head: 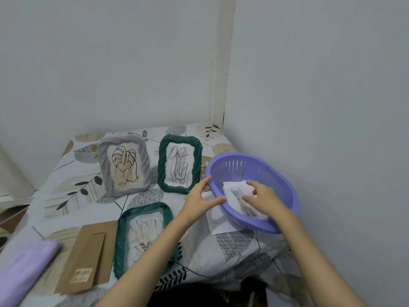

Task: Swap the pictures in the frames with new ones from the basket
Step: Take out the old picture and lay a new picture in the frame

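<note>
A purple slotted basket [274, 173] sits tilted at the right of the bed. My left hand [199, 199] grips its near rim, thumb over the edge. My right hand [263, 197] is inside the basket, fingers pinching a cat picture [238, 197] lying there. Another white sheet [218, 222] lies under the basket's near side. A green frame [142, 237] lies flat in front, its back taken off. A brown backing board [88, 255] lies to its left. A grey frame [125, 165] and a second green frame [179, 163] stand upright, each holding a line drawing.
A leaf-patterned sheet [73, 196] covers the bed. A lilac cloth [24, 269] lies at the lower left corner. Walls close off the back and the right side, just behind the basket. The bed's left edge drops to the floor.
</note>
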Demonstrator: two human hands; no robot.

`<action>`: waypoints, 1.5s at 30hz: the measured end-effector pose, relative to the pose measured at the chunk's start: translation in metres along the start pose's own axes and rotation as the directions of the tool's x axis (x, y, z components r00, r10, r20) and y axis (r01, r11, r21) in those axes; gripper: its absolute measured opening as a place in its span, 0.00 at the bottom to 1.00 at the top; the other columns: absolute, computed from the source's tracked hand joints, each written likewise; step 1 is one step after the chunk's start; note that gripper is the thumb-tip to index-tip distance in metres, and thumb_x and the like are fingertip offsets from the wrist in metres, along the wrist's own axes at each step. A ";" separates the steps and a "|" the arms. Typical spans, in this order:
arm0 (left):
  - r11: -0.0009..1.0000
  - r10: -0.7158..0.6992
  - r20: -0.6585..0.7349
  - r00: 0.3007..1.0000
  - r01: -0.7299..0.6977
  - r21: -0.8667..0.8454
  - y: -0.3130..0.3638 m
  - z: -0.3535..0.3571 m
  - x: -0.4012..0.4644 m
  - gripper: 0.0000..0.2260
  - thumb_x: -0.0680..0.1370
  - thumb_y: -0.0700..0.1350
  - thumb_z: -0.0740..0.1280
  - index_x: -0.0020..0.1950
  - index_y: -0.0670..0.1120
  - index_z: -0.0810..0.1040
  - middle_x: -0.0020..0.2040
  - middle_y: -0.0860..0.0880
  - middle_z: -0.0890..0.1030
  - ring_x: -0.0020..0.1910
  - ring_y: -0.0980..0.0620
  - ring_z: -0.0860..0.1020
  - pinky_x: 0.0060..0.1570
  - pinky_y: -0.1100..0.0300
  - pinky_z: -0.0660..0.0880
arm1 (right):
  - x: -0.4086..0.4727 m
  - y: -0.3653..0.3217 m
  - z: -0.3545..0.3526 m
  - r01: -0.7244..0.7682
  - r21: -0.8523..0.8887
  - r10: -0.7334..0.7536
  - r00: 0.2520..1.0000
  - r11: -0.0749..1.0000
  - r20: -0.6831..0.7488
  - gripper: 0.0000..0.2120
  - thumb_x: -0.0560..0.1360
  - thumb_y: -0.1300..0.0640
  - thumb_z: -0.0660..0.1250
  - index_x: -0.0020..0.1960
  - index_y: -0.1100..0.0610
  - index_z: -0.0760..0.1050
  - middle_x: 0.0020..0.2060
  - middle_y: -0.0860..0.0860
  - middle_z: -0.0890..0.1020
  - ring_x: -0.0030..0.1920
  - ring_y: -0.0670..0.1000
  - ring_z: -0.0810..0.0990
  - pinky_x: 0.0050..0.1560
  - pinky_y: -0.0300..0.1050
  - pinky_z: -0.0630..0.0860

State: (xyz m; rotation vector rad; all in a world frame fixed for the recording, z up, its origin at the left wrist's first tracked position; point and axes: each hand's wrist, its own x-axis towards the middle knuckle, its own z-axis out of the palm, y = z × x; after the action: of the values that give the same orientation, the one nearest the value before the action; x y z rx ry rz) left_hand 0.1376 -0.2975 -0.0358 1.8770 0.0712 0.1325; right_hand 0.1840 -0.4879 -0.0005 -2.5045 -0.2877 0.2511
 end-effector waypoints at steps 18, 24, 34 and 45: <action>0.955 0.218 -0.102 0.971 -0.191 0.226 0.011 0.001 -0.010 0.18 0.74 0.47 0.70 0.62 0.50 0.71 0.64 0.51 0.71 0.67 0.51 0.67 0.64 0.65 0.65 | -0.002 -0.004 -0.001 0.047 0.142 -0.002 0.953 0.989 -0.301 0.04 0.67 0.62 0.68 0.34 0.59 0.78 0.23 0.48 0.70 0.27 0.45 0.67 0.27 0.34 0.64; 0.840 -0.078 0.108 0.991 0.123 -0.529 0.062 0.003 -0.024 0.15 0.79 0.60 0.49 0.65 0.65 0.64 0.64 0.51 0.69 0.66 0.46 0.71 0.65 0.47 0.69 | -0.031 -0.030 0.029 0.334 0.280 -0.203 0.890 0.900 -0.407 0.04 0.70 0.57 0.72 0.44 0.54 0.82 0.38 0.47 0.77 0.39 0.41 0.74 0.41 0.30 0.65; 0.814 -0.083 -0.015 0.996 0.059 -0.578 0.040 -0.047 -0.052 0.23 0.76 0.27 0.57 0.69 0.42 0.68 0.58 0.48 0.75 0.41 0.56 0.79 0.38 0.62 0.79 | -0.054 -0.059 0.044 0.421 0.204 -0.385 0.902 0.884 -0.195 0.15 0.70 0.45 0.69 0.56 0.35 0.73 0.74 0.48 0.55 0.72 0.49 0.52 0.71 0.51 0.54; 0.832 -0.082 -0.016 0.997 0.059 -0.551 0.002 -0.108 -0.097 0.25 0.73 0.26 0.63 0.63 0.50 0.74 0.63 0.49 0.75 0.51 0.50 0.80 0.45 0.56 0.79 | -0.048 -0.102 0.080 0.300 0.722 -0.204 0.954 0.624 -0.220 0.13 0.72 0.67 0.68 0.55 0.57 0.76 0.45 0.48 0.79 0.41 0.48 0.79 0.36 0.36 0.78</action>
State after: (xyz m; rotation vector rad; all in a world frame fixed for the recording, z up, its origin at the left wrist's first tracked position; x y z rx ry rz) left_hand 0.0275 -0.2072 -0.0068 1.2881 0.1161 0.1227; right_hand 0.1040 -0.3754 0.0008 -1.6087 -0.3895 0.0735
